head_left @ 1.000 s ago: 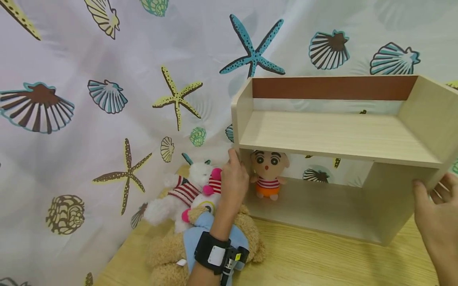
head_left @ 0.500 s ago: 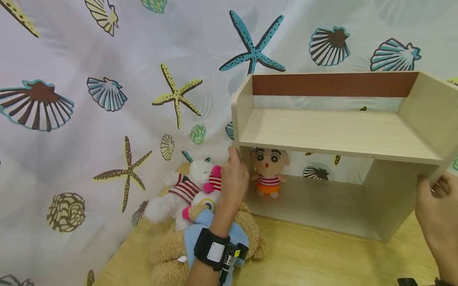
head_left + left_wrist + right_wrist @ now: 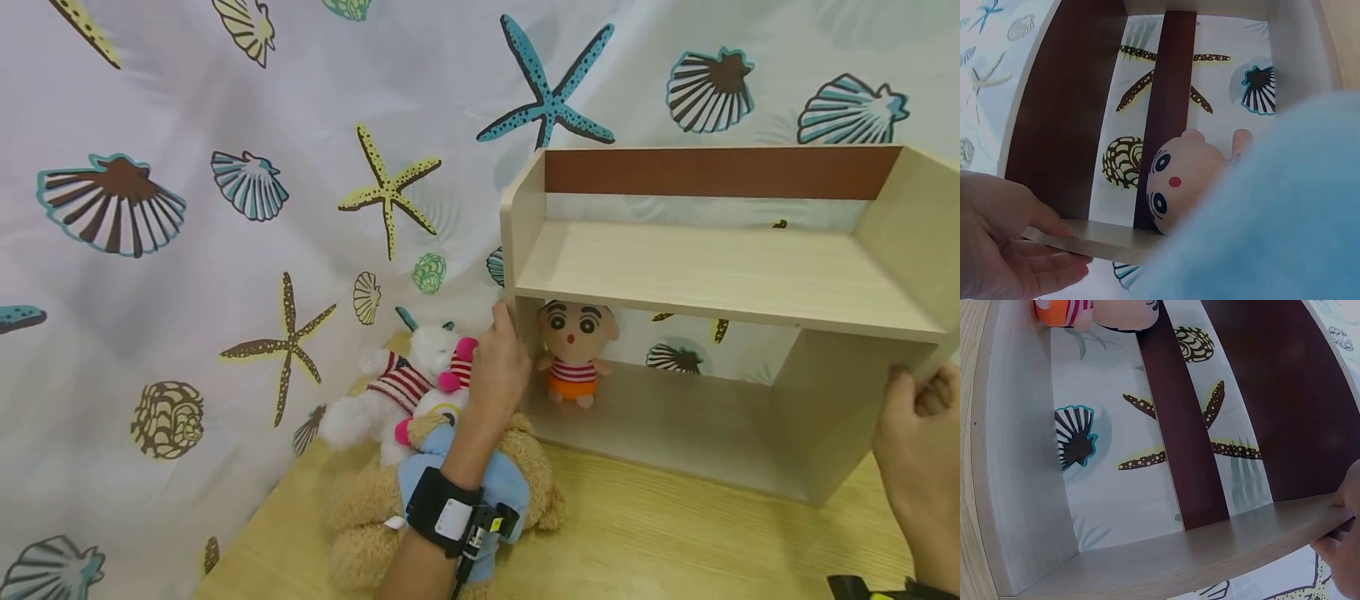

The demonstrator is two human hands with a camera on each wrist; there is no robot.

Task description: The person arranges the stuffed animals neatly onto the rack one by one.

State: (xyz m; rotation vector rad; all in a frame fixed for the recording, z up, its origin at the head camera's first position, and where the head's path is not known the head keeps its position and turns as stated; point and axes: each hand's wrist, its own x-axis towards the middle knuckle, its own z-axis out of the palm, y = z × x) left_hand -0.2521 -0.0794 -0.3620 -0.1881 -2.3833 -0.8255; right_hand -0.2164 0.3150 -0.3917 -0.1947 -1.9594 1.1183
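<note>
A small two-tier wooden shelf with pale boards and a brown back strip stands on the table. My left hand grips the front edge of its left side panel. In the left wrist view, the left thumb lies inside that panel and the fingers outside. At the opposite end, my right hand holds the right side panel, fingers curled round its edge. Inside the lower compartment, at the left, a doll in a striped top and orange shorts sits upright.
Left of the shelf lies a pile of plush toys: a brown bear in blue clothes and a white toy in a striped shirt. A wooden table extends in front. Behind hangs a sea-patterned curtain.
The head view has shifted slightly, so everything appears a little higher and further right. My right fingers have curled closer round the panel edge. Shelf and doll stay in place.
</note>
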